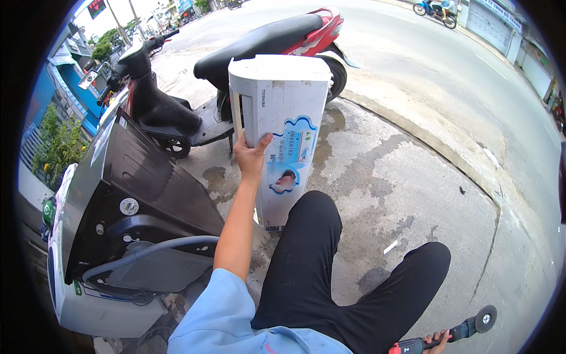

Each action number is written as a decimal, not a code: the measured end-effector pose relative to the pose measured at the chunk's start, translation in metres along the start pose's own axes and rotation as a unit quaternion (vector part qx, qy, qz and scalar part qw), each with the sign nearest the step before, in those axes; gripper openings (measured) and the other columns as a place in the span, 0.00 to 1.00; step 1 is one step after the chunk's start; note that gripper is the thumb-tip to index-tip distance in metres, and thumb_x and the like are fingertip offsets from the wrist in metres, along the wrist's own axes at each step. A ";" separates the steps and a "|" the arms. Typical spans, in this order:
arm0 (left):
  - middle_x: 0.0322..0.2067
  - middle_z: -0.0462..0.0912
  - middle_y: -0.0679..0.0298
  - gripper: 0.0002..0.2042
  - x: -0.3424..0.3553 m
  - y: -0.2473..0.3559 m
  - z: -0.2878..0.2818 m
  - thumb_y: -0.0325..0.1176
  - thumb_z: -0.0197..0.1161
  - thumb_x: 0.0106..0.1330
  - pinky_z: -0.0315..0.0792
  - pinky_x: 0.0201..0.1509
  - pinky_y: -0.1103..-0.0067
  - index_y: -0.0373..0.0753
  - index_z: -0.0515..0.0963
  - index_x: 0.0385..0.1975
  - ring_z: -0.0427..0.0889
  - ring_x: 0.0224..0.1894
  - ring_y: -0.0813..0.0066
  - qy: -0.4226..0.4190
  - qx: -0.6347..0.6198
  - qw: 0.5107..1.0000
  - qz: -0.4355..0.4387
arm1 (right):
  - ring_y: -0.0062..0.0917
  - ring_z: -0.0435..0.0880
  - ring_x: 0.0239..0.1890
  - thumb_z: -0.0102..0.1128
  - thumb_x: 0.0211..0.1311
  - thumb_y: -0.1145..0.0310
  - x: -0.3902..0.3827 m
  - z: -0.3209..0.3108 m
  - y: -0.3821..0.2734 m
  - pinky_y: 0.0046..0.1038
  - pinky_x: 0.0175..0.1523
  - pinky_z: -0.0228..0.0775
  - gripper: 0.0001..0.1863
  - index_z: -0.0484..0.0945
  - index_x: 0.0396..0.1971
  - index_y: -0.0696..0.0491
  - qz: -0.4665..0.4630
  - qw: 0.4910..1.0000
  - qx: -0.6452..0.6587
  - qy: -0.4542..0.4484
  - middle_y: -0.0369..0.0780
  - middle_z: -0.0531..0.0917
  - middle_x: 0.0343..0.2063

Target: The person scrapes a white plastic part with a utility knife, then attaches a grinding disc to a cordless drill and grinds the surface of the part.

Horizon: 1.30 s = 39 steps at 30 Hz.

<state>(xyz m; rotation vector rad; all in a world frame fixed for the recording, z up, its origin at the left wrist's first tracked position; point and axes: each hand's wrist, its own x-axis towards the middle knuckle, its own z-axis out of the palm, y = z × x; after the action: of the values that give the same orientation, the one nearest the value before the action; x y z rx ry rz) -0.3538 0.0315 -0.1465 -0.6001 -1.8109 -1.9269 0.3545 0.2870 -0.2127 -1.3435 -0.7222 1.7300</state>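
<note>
A white wall air conditioner unit (283,94) stands on its end on the pavement before my knees, with a blue sticker on its front. My left hand (252,154) grips its left edge, thumb on the front face and fingers round the side. At the lower right, my right hand (437,341) is wrapped round the dark body of an angle grinder (463,330). The grinder's round disc (486,318) points away to the right, apart from the air conditioner. Whether the disc is spinning I cannot tell.
A washing machine (147,194) with a grey hose (147,251) lies tipped at the left. Behind the air conditioner a red and black motorbike (265,41) is parked. A kerb (413,127) edges the road, where a rider on a blue motorbike (435,12) shows far off.
</note>
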 end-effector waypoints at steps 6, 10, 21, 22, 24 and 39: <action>0.28 0.84 0.66 0.31 0.085 0.049 0.060 0.61 0.68 0.66 0.70 0.33 0.83 0.29 0.84 0.37 0.76 0.29 0.85 -0.170 0.001 0.984 0.054 | 0.17 0.70 0.15 0.67 0.71 0.57 0.002 -0.022 0.011 0.26 0.22 0.71 0.12 0.71 0.38 0.44 -0.031 0.993 0.063 0.093 0.29 0.69 0.21; 0.28 0.84 0.68 0.33 0.107 0.125 0.084 0.63 0.65 0.67 0.70 0.31 0.84 0.29 0.83 0.38 0.77 0.27 0.86 -0.347 -0.034 0.934 0.082 | 0.18 0.71 0.16 0.66 0.70 0.61 -0.029 -0.016 0.008 0.27 0.23 0.72 0.11 0.70 0.40 0.45 -0.113 0.987 0.041 0.109 0.30 0.69 0.22; 0.30 0.85 0.66 0.45 -0.039 0.245 0.157 0.76 0.63 0.58 0.69 0.35 0.84 0.25 0.82 0.37 0.77 0.32 0.85 -0.638 0.099 0.763 -0.024 | 0.18 0.80 0.24 0.80 0.55 0.69 -0.086 0.015 -0.002 0.25 0.33 0.73 0.16 0.77 0.29 0.56 -0.138 0.935 -0.272 0.181 0.33 0.80 0.22; 0.29 0.84 0.66 0.45 -0.050 0.249 0.168 0.76 0.63 0.58 0.69 0.35 0.84 0.25 0.82 0.37 0.77 0.32 0.84 -0.656 0.101 0.748 -0.029 | 0.21 0.83 0.28 0.80 0.51 0.71 -0.093 0.021 -0.015 0.28 0.38 0.75 0.16 0.79 0.33 0.58 -0.137 0.931 -0.288 0.178 0.36 0.84 0.25; 0.28 0.84 0.66 0.46 -0.057 0.261 0.189 0.77 0.63 0.56 0.69 0.34 0.84 0.24 0.82 0.36 0.77 0.31 0.84 -0.685 0.138 0.715 -0.032 | 0.22 0.85 0.30 0.77 0.49 0.75 -0.096 0.020 -0.022 0.29 0.40 0.76 0.15 0.80 0.35 0.60 -0.165 0.925 -0.303 0.158 0.39 0.86 0.27; 0.37 0.82 0.61 0.49 -0.043 0.130 0.267 0.80 0.57 0.56 0.68 0.46 0.78 0.27 0.80 0.44 0.77 0.41 0.77 -0.811 0.252 0.521 -0.086 | 0.28 0.87 0.29 0.78 0.45 0.70 -0.072 -0.013 0.049 0.30 0.38 0.75 0.22 0.79 0.40 0.60 -0.245 0.907 -0.323 0.112 0.42 0.86 0.28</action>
<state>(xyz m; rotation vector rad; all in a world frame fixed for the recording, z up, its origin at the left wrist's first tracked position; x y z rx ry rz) -0.2378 0.2910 -0.0508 -2.5084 -3.1298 -0.1789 0.3618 0.2002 -0.2205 -1.5719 -1.4354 0.9395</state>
